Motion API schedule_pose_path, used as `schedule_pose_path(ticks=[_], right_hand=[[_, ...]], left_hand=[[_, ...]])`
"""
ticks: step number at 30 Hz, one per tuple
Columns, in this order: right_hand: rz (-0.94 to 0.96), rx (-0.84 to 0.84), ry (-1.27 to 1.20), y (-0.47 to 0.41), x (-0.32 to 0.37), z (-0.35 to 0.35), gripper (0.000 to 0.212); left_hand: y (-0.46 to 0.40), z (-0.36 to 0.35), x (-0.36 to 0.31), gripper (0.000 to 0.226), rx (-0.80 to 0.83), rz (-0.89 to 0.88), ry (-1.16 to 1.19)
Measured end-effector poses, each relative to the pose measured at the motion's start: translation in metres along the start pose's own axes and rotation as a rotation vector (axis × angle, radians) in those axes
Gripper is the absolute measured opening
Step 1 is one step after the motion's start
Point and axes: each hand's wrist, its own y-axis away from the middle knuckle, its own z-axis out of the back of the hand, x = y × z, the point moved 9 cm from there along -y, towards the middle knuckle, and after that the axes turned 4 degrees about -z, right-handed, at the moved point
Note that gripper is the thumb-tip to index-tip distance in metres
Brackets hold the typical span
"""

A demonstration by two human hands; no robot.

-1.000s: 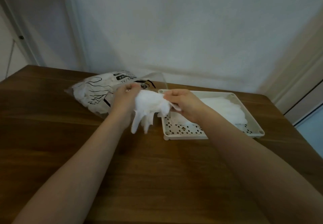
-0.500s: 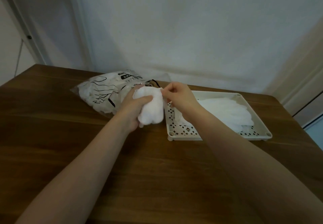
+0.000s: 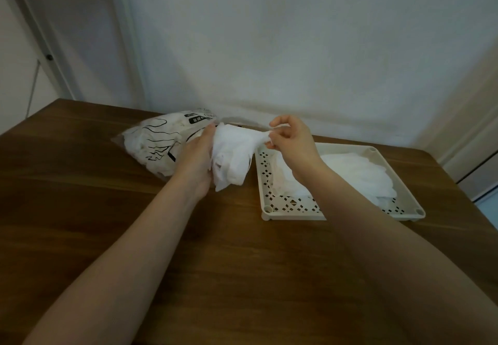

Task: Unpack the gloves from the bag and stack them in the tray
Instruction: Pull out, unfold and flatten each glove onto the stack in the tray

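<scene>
In the head view, at mid-frame, our left hand [image 3: 198, 160] grips a bunch of white gloves [image 3: 231, 156] between the bag [image 3: 156, 142] and the tray [image 3: 398, 211]. Our right hand [image 3: 292, 139] pinches one edge with thumb and forefinger. They look light, limp and clingy; we judge the cuff edge the best hold.

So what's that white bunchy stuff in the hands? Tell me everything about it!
It is a bunch of gloves, thin, white and crinkly, maybe plastic. The left hand holds the bunch above the wooden table, loose ends hanging down. The right hand pinches one corner and pulls it sideways, stretching it out.
</scene>
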Motion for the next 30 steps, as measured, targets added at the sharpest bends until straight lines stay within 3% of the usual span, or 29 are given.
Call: schedule_pose_path(ticks=[2, 4, 6, 12, 15, 19, 23, 25, 27, 29, 30], right_hand=[[0.095, 0.112, 0.396, 0.005, 0.004, -0.012, 0.04], [0.202, 0.097, 0.563, 0.011, 0.014, -0.02, 0.039], [0.25, 0.038, 0.444, 0.016, 0.027, -0.022, 0.028], [-0.055, 0.251, -0.107, 0.018, 0.007, -0.047, 0.018], [-0.153, 0.184, -0.207, 0.014, -0.005, -0.04, 0.013], [-0.276, 0.059, -0.351, 0.01, -0.018, -0.023, 0.01], [-0.483, 0.056, -0.685, 0.012, -0.035, -0.016, 0.023], [-0.54, 0.061, -0.737, 0.013, -0.041, -0.012, 0.03], [-0.533, 0.065, -0.733, 0.013, -0.041, -0.007, 0.033], [-0.486, 0.087, -0.732, 0.014, -0.035, -0.001, 0.026], [-0.446, 0.092, -0.703, 0.013, -0.033, 0.002, 0.019]], left_hand=[[0.002, 0.002, -0.009, 0.019, -0.03, -0.11, -0.09], [0.003, 0.005, -0.014, 0.01, -0.062, -0.188, -0.232], [0.007, -0.001, -0.016, 0.021, -0.023, -0.233, -0.295], [0.016, -0.021, -0.023, 0.024, 0.116, -0.306, -0.205], [0.008, -0.011, -0.019, 0.027, 0.043, -0.295, -0.209], [-0.002, 0.008, -0.017, 0.018, -0.111, -0.292, -0.382], [-0.006, 0.015, -0.017, 0.026, -0.176, -0.26, -0.317], [-0.005, 0.014, -0.028, 0.024, -0.23, -0.352, -0.594], [-0.001, 0.002, -0.036, 0.027, -0.237, -0.463, -1.154], [-0.003, -0.011, -0.02, 0.036, -0.113, -0.394, -1.716], [-0.001, -0.012, -0.01, 0.04, -0.033, -0.302, -1.887]])
